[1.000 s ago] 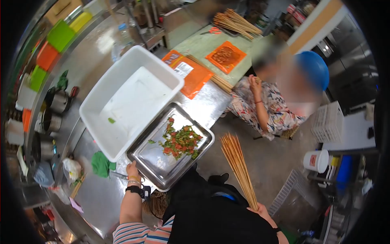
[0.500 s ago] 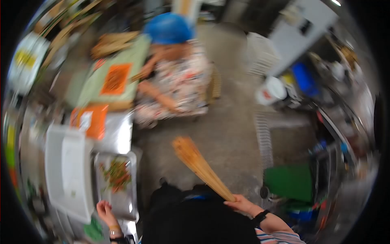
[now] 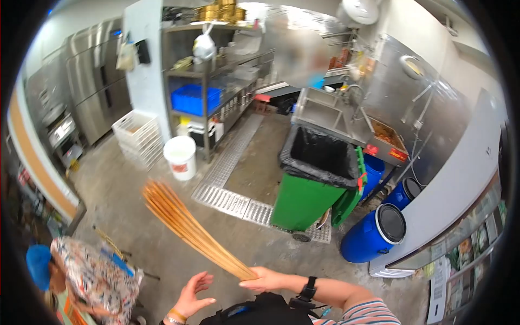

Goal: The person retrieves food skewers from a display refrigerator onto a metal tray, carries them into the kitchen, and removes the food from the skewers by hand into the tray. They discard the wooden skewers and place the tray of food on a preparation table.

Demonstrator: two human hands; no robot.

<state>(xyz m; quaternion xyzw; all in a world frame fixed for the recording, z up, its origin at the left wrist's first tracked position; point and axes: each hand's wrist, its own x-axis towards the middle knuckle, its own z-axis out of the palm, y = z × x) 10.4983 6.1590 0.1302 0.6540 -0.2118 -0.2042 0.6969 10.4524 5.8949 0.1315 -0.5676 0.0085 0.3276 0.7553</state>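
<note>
A bundle of long bamboo skewers point(image 3: 195, 230) fans out to the upper left, its far ends stained orange-brown. My right hand point(image 3: 265, 280) is wrapped round the near end of the bundle. Just left of that grip, my left hand point(image 3: 192, 298) is held with fingers and thumb apart and nothing in it. It is nearest to the lower part of the skewers but does not appear to touch them. Beyond the bundle, at the centre right, stands a green wheeled bin point(image 3: 306, 200) lined with a black bag, its top uncovered.
A white bucket point(image 3: 180, 157) and stacked white crates point(image 3: 138, 138) stand by a metal shelf point(image 3: 208, 116). Behind the bin is a steel sink point(image 3: 319, 111). Blue barrels point(image 3: 374, 233) stand at right. A floor drain grate point(image 3: 233, 201) crosses the floor. A seated person point(image 3: 95, 276) is at lower left.
My view has swung right, from the work table and tray toward the bin and sink. The skewers stay in my right hand. My left hand has come from beside the tray to near them.
</note>
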